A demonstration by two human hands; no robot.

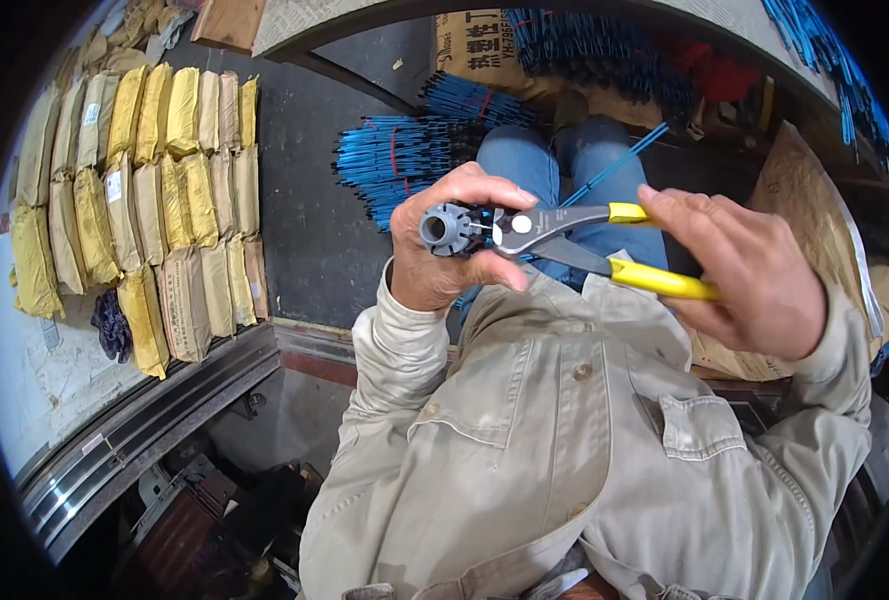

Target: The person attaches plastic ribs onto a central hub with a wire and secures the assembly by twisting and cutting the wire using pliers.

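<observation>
At frame centre, my left hand (452, 240) clamps a small, rigid grey ribbed fitting (448, 228) while my right hand (745, 270) grips the pliers (565, 240) by their slick-looking yellow handles (660, 282).

- You wear a khaki work jacket (525, 440) of stiff cloth, creased at the elbows.
- Its long sleeves reach your wrists; the left cuff (390, 300) bunches in folds.
- A round button (582, 371) sits on the front, beside a flapped chest pocket (700, 425).
- Your left hand (455, 240) and right hand (740, 265) are bare, without gloves.
- Blue jeans (565, 165) cover your knees, as far as the bent rim of the view lets you tell.
</observation>
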